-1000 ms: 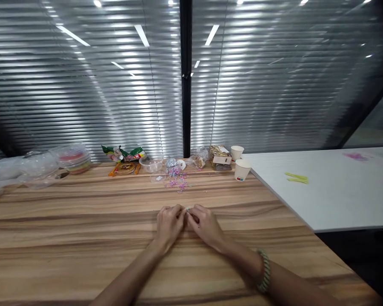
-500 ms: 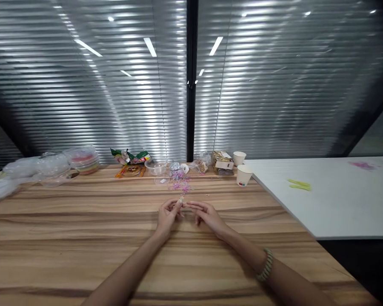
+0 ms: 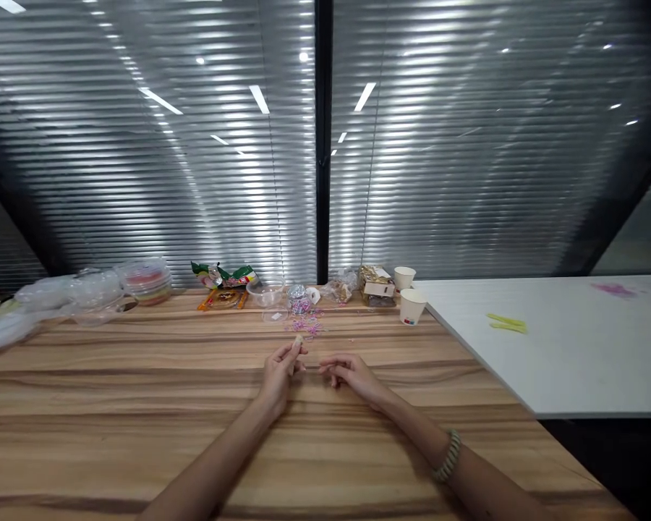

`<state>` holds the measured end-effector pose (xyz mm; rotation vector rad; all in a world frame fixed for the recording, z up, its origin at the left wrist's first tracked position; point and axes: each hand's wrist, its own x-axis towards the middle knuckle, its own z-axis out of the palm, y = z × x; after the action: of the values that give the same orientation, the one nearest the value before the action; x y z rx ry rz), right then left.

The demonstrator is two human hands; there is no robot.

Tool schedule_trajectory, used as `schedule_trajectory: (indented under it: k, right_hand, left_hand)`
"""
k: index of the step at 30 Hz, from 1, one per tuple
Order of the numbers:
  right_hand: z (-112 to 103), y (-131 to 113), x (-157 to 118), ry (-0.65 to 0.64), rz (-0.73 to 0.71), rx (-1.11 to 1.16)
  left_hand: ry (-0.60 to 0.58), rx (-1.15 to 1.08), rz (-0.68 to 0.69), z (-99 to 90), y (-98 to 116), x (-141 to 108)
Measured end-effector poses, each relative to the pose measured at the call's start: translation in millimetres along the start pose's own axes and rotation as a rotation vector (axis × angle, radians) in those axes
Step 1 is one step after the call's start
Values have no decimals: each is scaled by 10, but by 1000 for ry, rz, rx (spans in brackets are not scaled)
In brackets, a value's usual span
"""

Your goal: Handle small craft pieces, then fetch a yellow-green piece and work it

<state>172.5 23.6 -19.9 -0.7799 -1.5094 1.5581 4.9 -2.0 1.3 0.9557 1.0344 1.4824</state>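
Both hands rest on the wooden table (image 3: 113, 405), a little apart from each other. Left hand (image 3: 280, 369) is raised at the fingertips and pinches a small pale object (image 3: 298, 339) between thumb and forefinger; what the object is cannot be told at this size. Right hand (image 3: 351, 373) lies at 3 o'clock of the left one, fingers loosely curled and pointing toward it, with nothing visibly held. A beaded bracelet (image 3: 448, 456) sits on the right wrist.

Just past the pinched object, at 12 o'clock, a scatter of small pink and purple pieces (image 3: 307, 325) lies on the wood. Behind that, along the far edge, stand a clear plastic bowl (image 3: 265, 293), a small shiny silver thing (image 3: 297, 291), and a green snack wrapper (image 3: 222, 276) at 11 o'clock. At 1 o'clock are crinkled clear packets (image 3: 341, 288), a small box (image 3: 377, 287) and two white paper cups (image 3: 412, 306), one behind the other. Far off at 10 o'clock sit a stack of clear lidded containers with coloured contents (image 3: 145, 281) and loose plastic bags (image 3: 43, 297).

A white table (image 3: 575, 362) adjoins at 3 o'clock, carrying yellow-green strips (image 3: 505, 323) and a pink smudge (image 3: 610, 289). Closed slatted blinds (image 3: 466, 145) fill the background.
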Motion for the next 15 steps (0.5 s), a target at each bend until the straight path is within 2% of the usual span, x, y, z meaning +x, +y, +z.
schedule_trajectory:
  k: [6, 12, 15]
  right_hand:
    - [-25, 60, 26, -18, -21, -83]
    - [-44, 83, 34, -59, -30, -86]
    - [-66, 118, 46, -71, -29, -75]
  left_hand:
    - [-11, -117, -97, -24, 18, 38]
    - [-56, -173, -256, -149, 9, 149]
    - [-39, -175, -254, -181, 65, 181]
